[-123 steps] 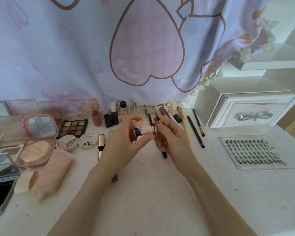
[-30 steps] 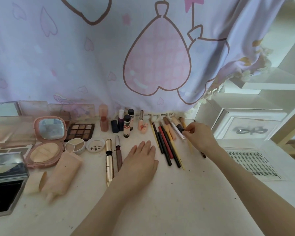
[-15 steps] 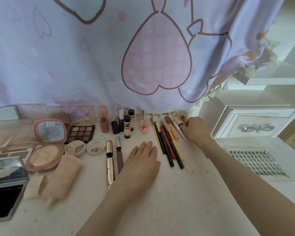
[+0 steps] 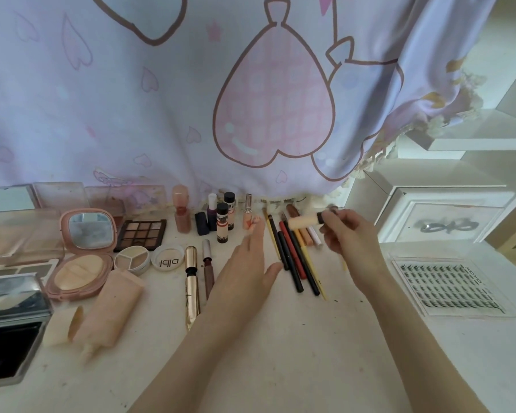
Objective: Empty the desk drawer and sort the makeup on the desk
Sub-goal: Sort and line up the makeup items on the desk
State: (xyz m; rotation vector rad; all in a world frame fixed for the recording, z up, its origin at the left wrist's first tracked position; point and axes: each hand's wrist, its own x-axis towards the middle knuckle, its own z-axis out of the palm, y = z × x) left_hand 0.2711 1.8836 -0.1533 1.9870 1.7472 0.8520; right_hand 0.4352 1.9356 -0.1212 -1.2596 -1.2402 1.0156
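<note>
A lilac curtain printed with pink hearts hangs behind a pale surface spread with makeup. Taking the row of pencils at the middle of the surface as the landmark: far to its left lies an open pink powder compact, with a peach tube in front of that. Well to the right of the pencils sits a clear tray of false lashes. Just left of the pencils, the left hand lies flat, fingers straight and together, its grip holding nothing. Further left lie a gold tube and a slim brown one. Above the far end of the pencils, the right hand is raised, its grip pinching a short cream stick with a black end, held sideways off the surface. Small bottles stand behind and left of the pencils.
</note>
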